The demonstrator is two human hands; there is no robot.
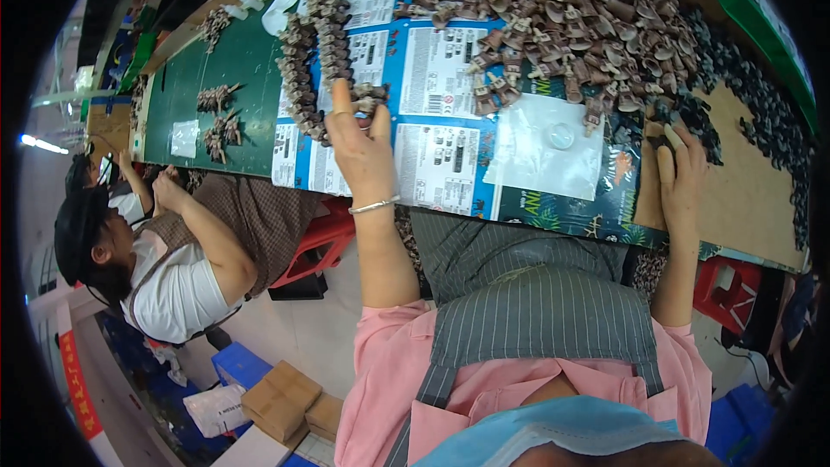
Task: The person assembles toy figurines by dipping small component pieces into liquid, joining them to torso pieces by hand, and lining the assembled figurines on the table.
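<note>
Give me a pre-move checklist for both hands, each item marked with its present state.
1. Left hand at the curved rows of brown pieces: ok, fingers at their near end.
2. Left hand's grip on a piece: cannot tell, fingers partly hide it.
3. Right hand beside the dark pieces: ok.
4. Right hand's grip on a piece: cannot tell.
5. Clear plastic sheet out from under both hands: ok, it lies between them.
6. Co-worker's hand away from both: ok, far to the left.

Lettering, large and small
Blue-and-white sheets [439, 73] carry fine dark print, mostly unreadable; a dark green sheet [618, 201] bears yellow-green capitals; a red banner [79, 385], yellowish characters; a white bag [216, 411], small print.
</note>
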